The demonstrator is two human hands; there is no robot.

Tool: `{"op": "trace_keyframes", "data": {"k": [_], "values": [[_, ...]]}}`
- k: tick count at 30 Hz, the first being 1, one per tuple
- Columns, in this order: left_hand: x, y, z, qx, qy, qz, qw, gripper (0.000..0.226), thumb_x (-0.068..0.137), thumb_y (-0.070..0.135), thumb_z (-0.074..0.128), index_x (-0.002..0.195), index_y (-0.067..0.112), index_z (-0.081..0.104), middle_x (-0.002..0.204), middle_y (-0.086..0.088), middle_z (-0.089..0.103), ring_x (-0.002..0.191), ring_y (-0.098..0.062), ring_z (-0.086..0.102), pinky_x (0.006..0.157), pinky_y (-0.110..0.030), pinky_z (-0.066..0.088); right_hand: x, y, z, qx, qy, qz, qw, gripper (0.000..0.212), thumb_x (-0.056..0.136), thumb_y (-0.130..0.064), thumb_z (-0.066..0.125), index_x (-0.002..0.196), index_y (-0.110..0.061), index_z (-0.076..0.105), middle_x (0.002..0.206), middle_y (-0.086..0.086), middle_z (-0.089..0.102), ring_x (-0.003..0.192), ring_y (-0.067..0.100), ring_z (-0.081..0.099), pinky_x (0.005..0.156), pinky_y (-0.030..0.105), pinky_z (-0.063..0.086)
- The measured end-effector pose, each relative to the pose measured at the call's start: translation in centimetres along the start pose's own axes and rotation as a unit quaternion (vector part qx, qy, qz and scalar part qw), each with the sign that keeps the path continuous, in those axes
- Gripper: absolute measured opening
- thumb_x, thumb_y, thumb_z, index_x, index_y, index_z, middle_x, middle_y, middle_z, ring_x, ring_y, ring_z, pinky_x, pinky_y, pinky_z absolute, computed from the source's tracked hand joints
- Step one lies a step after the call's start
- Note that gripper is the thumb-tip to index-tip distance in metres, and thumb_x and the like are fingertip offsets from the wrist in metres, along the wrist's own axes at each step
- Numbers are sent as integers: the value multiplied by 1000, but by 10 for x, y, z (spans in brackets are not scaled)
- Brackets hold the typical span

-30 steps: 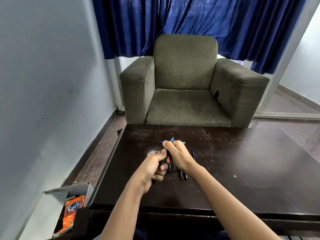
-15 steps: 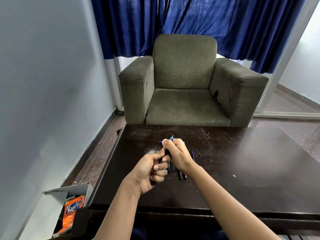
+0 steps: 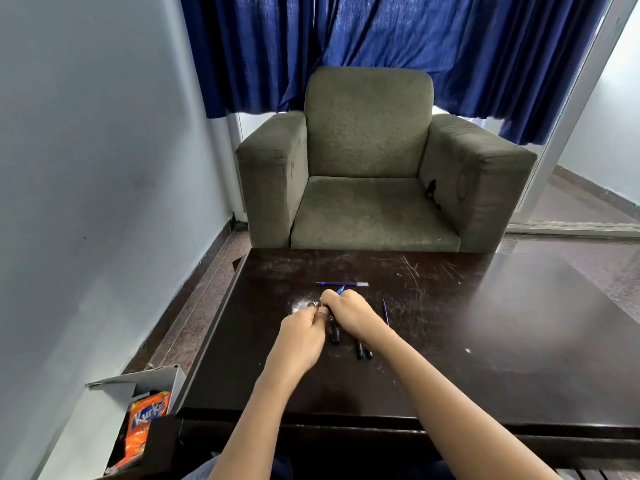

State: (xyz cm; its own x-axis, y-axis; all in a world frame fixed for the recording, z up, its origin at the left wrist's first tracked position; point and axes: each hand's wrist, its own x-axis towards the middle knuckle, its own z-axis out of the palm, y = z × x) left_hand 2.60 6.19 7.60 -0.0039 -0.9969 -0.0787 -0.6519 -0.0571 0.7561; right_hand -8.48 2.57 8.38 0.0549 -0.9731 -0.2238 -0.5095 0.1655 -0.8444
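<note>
Boxed in by a grey wall (image 3: 86, 168) on the left and blue curtains (image 3: 398, 46) at the back, with open floor only to the right. Ahead, a green armchair (image 3: 374, 161) just behind the far edge of a dark table (image 3: 502, 341); wide bare tabletop to the right, far less toward the left edge. Down by the near left corner, a cardboard box (image 3: 138, 382) holding an orange snack packet (image 3: 147, 420). Mid-table, right hand (image 3: 349, 311) clenched round a blue pen (image 3: 340, 289), tip poking out beyond the knuckles; left hand (image 3: 303, 336) pressed against it, fingers curled, pinching the pen's near end. Just beside, three black pens (image 3: 359, 349) flat on the wood; beyond the hands a blue refill (image 3: 343, 283), a thinner refill (image 3: 385, 311) to the right.
</note>
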Motion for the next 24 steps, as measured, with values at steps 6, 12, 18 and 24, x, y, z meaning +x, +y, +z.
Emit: {"op": "trace_keyframes", "data": {"k": [6,12,18,24], "values": [[-8,13,-13,-332,-148,-84,928,39,102,32,35,68,14,46,49,7,29,38,-3,20,35,-16,13,-8,0,2,122,33,-106,986,36,78,-23,45,48,-4,41,45,12,42,40,11,36,48,29,28],[-12,15,-23,-451,-258,-120,846,42,101,33,35,64,15,44,45,9,25,35,-1,18,35,-15,9,-16,-2,7,261,48,-180,947,31,72,-19,44,53,6,43,63,15,40,30,9,40,38,19,27],[-9,14,-23,-476,-221,-120,843,43,101,37,37,68,13,50,47,8,32,34,0,21,30,-12,15,-10,-2,3,225,29,-194,955,45,93,-28,46,56,-2,43,50,9,40,37,5,42,42,19,33],[-2,5,-8,-251,-44,-98,962,39,101,38,36,79,16,60,62,4,48,48,-6,36,44,-20,28,4,7,5,168,3,-119,979,40,92,-41,57,66,-12,48,52,0,54,48,9,46,55,21,40]]}}
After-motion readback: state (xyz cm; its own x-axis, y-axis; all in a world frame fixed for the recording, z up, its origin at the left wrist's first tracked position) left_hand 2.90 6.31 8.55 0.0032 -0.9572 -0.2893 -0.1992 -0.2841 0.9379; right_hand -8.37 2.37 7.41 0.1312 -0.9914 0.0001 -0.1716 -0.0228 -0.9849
